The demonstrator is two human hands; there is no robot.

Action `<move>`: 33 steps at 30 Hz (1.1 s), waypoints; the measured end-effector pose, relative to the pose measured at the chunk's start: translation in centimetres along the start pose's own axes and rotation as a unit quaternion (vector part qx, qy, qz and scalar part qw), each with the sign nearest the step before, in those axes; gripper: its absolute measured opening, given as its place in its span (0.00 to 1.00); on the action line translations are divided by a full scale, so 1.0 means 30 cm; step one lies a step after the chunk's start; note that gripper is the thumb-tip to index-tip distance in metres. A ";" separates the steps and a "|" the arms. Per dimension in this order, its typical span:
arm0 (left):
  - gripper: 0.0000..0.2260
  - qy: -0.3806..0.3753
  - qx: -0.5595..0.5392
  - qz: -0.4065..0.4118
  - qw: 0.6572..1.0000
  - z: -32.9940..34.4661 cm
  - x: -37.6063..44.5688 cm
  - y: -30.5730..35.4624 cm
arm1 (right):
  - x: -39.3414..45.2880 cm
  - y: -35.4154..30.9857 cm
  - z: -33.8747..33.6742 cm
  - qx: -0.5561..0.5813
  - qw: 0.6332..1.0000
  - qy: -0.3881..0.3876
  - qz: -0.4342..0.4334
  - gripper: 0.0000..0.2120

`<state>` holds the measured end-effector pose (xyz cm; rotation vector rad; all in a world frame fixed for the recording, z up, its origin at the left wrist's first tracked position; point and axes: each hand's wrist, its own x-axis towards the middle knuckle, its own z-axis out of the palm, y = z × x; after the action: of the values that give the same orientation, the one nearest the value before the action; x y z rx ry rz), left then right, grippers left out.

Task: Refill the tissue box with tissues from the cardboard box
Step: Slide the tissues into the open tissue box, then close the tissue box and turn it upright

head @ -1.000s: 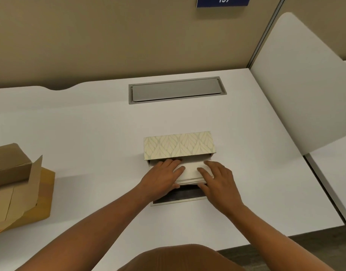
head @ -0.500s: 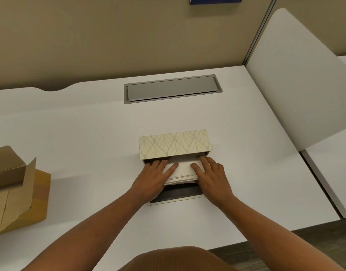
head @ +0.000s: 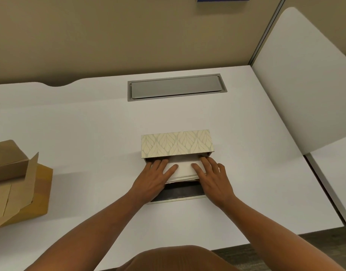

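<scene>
Both hands flat on the tissue stack (head: 183, 169), fingers spread and pressing down, not pinching anything. My left hand (head: 155, 178) covers the stack's left end, my right hand (head: 212, 178) the right end, fingertips reaching to the mouth of the tissue box (head: 177, 143). The patterned box sits mid-desk with its open side facing me; the far part of the stack is already under the cover, the near part lies exposed. I judge the flat palms serve to keep the loose sheets compressed and square so they slide in without catching on the box edge. Nearer me, the dark inner tray (head: 180, 193) of the box shows bare in front of the stack, so there is room left to seat it. The cardboard box (head: 9, 167) the tissues came from stands well apart at the left edge of the desk (head: 90, 133), flaps open, resting on a yellowish sheet; contents not visible. Desk is plain white, with a grey cable hatch (head: 176, 88) set flush behind the tissue box. Beige partition wall behind, a white divider panel (head: 305, 85) on the right.
</scene>
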<state>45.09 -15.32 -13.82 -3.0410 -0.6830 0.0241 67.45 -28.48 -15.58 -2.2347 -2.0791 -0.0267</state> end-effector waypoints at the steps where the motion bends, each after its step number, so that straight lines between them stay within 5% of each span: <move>1: 0.36 0.006 0.003 0.005 1.000 -0.002 -0.001 -0.002 | -0.004 0.002 -0.007 0.006 1.000 0.013 -0.002 0.29; 6: 0.20 0.062 0.018 0.102 0.993 -0.005 -0.039 0.024 | -0.008 0.046 -0.105 0.064 0.988 0.140 -0.004 0.21; 9: 0.19 0.064 -0.002 0.127 0.990 -0.012 -0.070 0.065 | 0.052 0.055 -0.183 0.055 0.981 0.184 -0.028 0.16; 19: 0.28 0.027 -0.011 0.037 0.999 -0.050 -0.080 0.155 | 0.141 -0.010 -0.222 0.017 0.998 0.041 -0.051 0.20; 33: 0.36 0.002 -0.020 -0.019 1.000 -0.078 -0.072 0.191 | 0.028 -0.052 -0.212 0.030 0.999 0.024 -0.036 0.26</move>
<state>45.62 -21.47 -11.61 -3.0638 -0.7511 0.0037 66.25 -28.04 -9.11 -2.1027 -2.1059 -0.0222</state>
